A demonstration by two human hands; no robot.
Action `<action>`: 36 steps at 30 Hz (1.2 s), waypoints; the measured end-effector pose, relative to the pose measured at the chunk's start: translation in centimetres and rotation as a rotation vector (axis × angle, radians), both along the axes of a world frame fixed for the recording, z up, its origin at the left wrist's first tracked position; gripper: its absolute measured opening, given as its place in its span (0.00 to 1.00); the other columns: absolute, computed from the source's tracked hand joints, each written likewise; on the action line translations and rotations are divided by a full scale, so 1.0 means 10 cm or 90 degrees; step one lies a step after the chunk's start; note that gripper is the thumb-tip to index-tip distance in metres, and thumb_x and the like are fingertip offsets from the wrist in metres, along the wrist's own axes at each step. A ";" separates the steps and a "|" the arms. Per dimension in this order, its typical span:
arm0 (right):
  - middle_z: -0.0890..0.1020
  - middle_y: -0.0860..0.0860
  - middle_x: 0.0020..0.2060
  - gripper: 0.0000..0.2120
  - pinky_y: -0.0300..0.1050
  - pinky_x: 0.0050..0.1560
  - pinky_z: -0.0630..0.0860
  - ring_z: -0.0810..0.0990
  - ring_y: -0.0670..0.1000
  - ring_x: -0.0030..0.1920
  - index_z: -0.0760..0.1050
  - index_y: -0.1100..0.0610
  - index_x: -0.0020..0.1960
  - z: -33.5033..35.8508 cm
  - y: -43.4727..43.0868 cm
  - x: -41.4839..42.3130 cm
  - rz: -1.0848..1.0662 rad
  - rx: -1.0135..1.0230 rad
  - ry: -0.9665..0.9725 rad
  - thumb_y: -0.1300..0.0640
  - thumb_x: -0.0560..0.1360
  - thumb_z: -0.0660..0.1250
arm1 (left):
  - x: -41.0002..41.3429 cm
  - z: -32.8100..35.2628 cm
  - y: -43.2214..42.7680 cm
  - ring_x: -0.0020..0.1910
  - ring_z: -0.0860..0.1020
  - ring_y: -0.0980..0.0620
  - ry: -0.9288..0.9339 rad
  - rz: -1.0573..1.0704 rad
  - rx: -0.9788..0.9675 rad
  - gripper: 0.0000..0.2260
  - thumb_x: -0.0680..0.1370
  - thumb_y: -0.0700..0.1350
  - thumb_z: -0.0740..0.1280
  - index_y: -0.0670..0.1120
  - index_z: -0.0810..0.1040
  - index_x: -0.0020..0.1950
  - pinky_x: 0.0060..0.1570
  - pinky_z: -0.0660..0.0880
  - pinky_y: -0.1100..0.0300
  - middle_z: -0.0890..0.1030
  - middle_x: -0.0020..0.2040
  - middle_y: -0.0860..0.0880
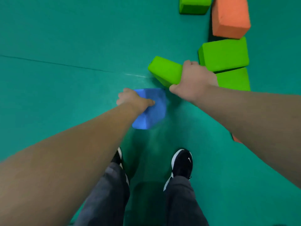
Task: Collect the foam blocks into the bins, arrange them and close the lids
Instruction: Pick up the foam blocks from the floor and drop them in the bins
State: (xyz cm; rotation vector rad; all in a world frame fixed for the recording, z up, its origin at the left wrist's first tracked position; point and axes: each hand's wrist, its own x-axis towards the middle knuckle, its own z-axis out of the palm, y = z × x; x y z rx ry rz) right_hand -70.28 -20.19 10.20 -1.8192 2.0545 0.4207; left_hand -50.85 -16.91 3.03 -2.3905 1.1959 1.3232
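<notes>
Gripping a blue block [152, 111], the left hand [135, 100] holds it low, ahead of the shoes [182, 162]. The right hand [193, 80] clasps a tilted green block [165, 70], beside a second green block [224, 54] on the floor [65, 38]; an orange block [231, 18] lies beyond.

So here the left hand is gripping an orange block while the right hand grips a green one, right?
Not quite. The head view shows the left hand gripping a blue block, not an orange one; the big orange block lies further off with no hand on it. The right hand does grip a green block.
</notes>
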 end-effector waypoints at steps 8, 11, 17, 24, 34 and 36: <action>0.78 0.56 0.60 0.34 0.54 0.55 0.77 0.81 0.61 0.59 0.71 0.56 0.63 0.87 -0.38 1.81 0.171 0.003 -0.094 0.36 0.66 0.72 | 1.79 1.08 0.34 0.56 0.78 0.39 -0.054 0.152 -0.078 0.42 0.66 0.63 0.80 0.41 0.66 0.67 0.49 0.74 0.51 0.72 0.65 0.40; 0.78 0.57 0.60 0.33 0.54 0.56 0.77 0.80 0.61 0.60 0.71 0.56 0.63 1.18 -0.20 2.57 0.301 0.005 -0.110 0.37 0.66 0.72 | 2.45 1.45 0.87 0.57 0.77 0.39 -0.070 0.296 -0.107 0.42 0.66 0.64 0.79 0.41 0.66 0.68 0.49 0.72 0.53 0.72 0.65 0.41; 0.78 0.57 0.59 0.32 0.52 0.53 0.76 0.80 0.61 0.59 0.71 0.56 0.63 1.64 0.71 3.94 0.539 0.011 -0.119 0.37 0.68 0.70 | 3.31 2.02 2.36 0.51 0.74 0.43 -0.078 0.620 -0.177 0.36 0.69 0.62 0.77 0.42 0.66 0.66 0.47 0.71 0.53 0.73 0.56 0.46; 0.79 0.57 0.56 0.27 0.49 0.46 0.69 0.81 0.61 0.55 0.71 0.56 0.59 1.83 2.25 5.37 0.646 0.037 -0.195 0.38 0.69 0.70 | 4.09 2.40 4.07 0.54 0.74 0.45 -0.151 0.886 -0.271 0.37 0.70 0.61 0.76 0.41 0.66 0.68 0.51 0.71 0.55 0.72 0.56 0.47; 0.79 0.56 0.49 0.28 0.51 0.43 0.73 0.78 0.61 0.46 0.71 0.57 0.57 2.29 4.12 6.59 0.789 0.013 -0.310 0.37 0.68 0.68 | 4.69 3.07 6.12 0.56 0.76 0.49 -0.329 1.043 -0.389 0.35 0.67 0.61 0.77 0.44 0.68 0.65 0.53 0.72 0.58 0.77 0.59 0.49; 0.76 0.53 0.46 0.27 0.50 0.42 0.71 0.75 0.59 0.44 0.71 0.56 0.56 2.38 4.42 6.75 0.830 0.012 -0.328 0.37 0.67 0.68 | 4.69 3.15 6.47 0.56 0.77 0.48 -0.386 1.064 -0.394 0.35 0.66 0.62 0.76 0.45 0.69 0.63 0.54 0.73 0.56 0.76 0.58 0.49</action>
